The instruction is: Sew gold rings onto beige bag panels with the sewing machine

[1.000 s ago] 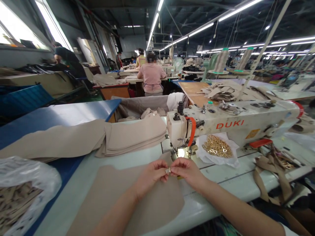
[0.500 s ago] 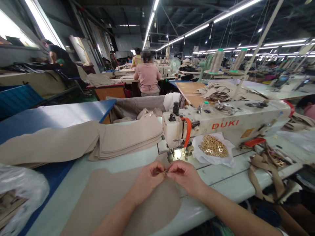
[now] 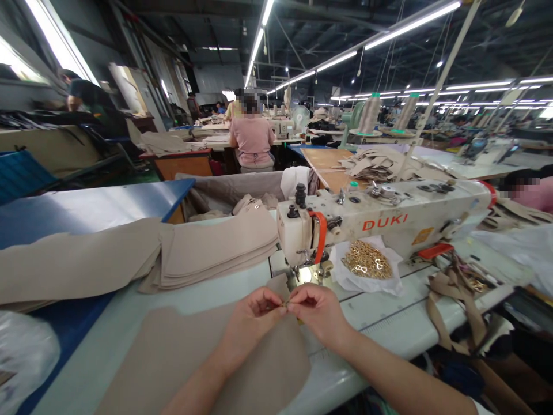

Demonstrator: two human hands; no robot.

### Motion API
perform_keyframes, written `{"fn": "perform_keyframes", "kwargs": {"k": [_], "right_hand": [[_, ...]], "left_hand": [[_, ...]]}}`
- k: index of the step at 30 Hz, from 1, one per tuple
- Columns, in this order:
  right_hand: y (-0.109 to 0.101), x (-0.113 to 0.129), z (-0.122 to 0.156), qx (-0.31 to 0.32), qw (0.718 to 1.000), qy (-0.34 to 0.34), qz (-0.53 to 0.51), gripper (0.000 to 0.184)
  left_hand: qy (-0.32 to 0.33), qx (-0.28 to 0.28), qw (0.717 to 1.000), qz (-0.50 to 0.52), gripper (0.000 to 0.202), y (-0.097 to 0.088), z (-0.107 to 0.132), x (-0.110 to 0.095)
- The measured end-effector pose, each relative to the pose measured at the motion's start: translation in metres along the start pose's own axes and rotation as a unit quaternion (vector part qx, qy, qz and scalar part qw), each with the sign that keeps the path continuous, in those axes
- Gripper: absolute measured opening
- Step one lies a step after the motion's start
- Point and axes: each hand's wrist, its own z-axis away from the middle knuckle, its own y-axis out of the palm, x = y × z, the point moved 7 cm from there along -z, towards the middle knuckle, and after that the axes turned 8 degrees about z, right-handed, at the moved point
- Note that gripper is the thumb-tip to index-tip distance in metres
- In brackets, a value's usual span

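My left hand [image 3: 254, 314] and my right hand [image 3: 317, 311] meet fingertip to fingertip in front of the sewing machine [image 3: 380, 222]. Both are closed in a pinch on something small and thin, mostly hidden by the fingers; its kind cannot be made out. Under my left hand and wrist lies a large beige fabric panel [image 3: 173, 351], flat on the pale table. Just beyond the fingertips is the lit needle area [image 3: 306, 275]. To the right of it, gold metal rings [image 3: 367, 260] lie heaped on a white sheet [image 3: 343, 275].
Stacked beige panels [image 3: 216, 248] lie left of the machine, beside another long panel [image 3: 78, 259]. Beige straps [image 3: 458, 305] hang over the right table edge. A clear plastic bag [image 3: 30, 351] is at lower left. A person in pink [image 3: 253, 135] sits ahead.
The view has turned slightly to the right, so the scene sits further left. Both hands stay pinched together, shifting only a little.
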Motion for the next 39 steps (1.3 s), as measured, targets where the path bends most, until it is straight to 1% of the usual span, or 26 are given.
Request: {"fn": "perform_keyframes", "kwargs": {"k": [2,5,10,14,20,25,28,32,34,36,38,39], "right_hand": [[0.0,0.0,-0.001,0.006,1.0,0.007,-0.001,0.01],[0.001,-0.001,-0.001,0.032,0.999,0.027,-0.006,0.011],[-0.003,-0.005,-0.001,0.072,0.995,0.065,-0.022,0.014],[-0.006,-0.007,0.0,0.074,0.993,0.084,-0.023,0.018],[-0.004,-0.009,0.002,0.047,0.994,0.087,-0.054,0.021],[0.0,-0.014,0.003,0.066,0.99,0.116,-0.047,0.015],[0.0,-0.012,0.003,0.076,0.991,0.106,-0.02,0.011],[-0.002,-0.001,0.003,0.074,0.992,0.05,0.087,0.008],[-0.003,0.003,0.003,0.074,0.987,0.022,0.14,0.011],[-0.004,0.003,0.004,0.079,0.985,0.016,0.152,0.011],[-0.006,0.0,0.004,0.084,0.989,0.035,0.119,0.01],[-0.008,-0.003,0.004,0.087,0.99,0.052,0.099,0.009]], "left_hand": [[0.005,-0.004,1.0,0.004,0.029,0.0,0.0,0.0],[0.013,-0.01,1.0,0.0,0.03,0.0,0.001,-0.001],[0.027,-0.019,0.999,-0.014,0.027,0.0,0.002,-0.003],[0.045,-0.021,0.999,-0.012,0.023,-0.001,0.001,-0.002],[0.06,-0.022,0.998,-0.014,0.018,-0.001,0.002,-0.003],[0.07,-0.019,0.997,-0.01,0.017,-0.001,0.002,-0.002],[0.077,-0.017,0.997,-0.008,0.018,-0.001,0.001,-0.001],[0.073,-0.008,0.997,-0.019,0.018,-0.001,0.0,0.0],[0.066,0.008,0.997,-0.039,0.018,0.0,0.0,0.0],[0.071,0.022,0.994,-0.085,0.015,0.0,0.0,-0.001],[0.113,0.01,0.978,-0.175,0.013,-0.004,-0.001,-0.006],[0.147,-0.009,0.961,-0.234,0.014,-0.007,-0.001,-0.01]]}}
